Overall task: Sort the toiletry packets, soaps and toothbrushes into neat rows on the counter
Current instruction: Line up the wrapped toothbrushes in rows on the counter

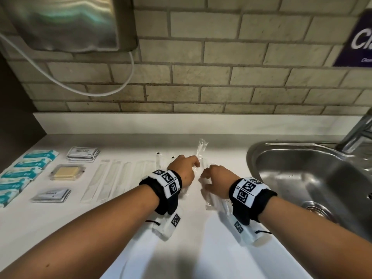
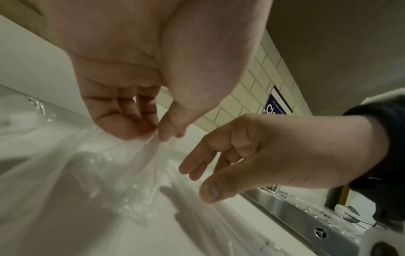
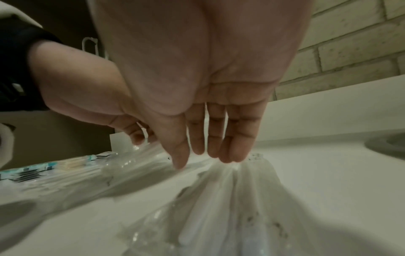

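On counter (image 1: 201, 248), clear-wrapped white toothbrushes (image 3: 203, 207), left grip (image 2: 136, 110) pinching wrapper, right grip (image 3: 208, 131) loose, fingertips touching.

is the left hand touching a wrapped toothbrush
Touching: the left wrist view shows the left hand pinching a wrapped toothbrush's clear wrapper between thumb and fingertips.

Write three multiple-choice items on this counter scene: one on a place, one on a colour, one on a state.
1. Where is the sink?
A. right of the hands
B. left of the hands
C. behind the wall sign

2. What colour marks the packets at far left?
A. red
B. teal
C. black

3. What is the left hand doing?
A. resting flat
B. pinching a clear toothbrush wrapper
C. turning the tap

Key: 1 A, the basin lies beside the right hand. 2 B, teal print on white shows. 3 B, thumb and fingers meet on the plastic.
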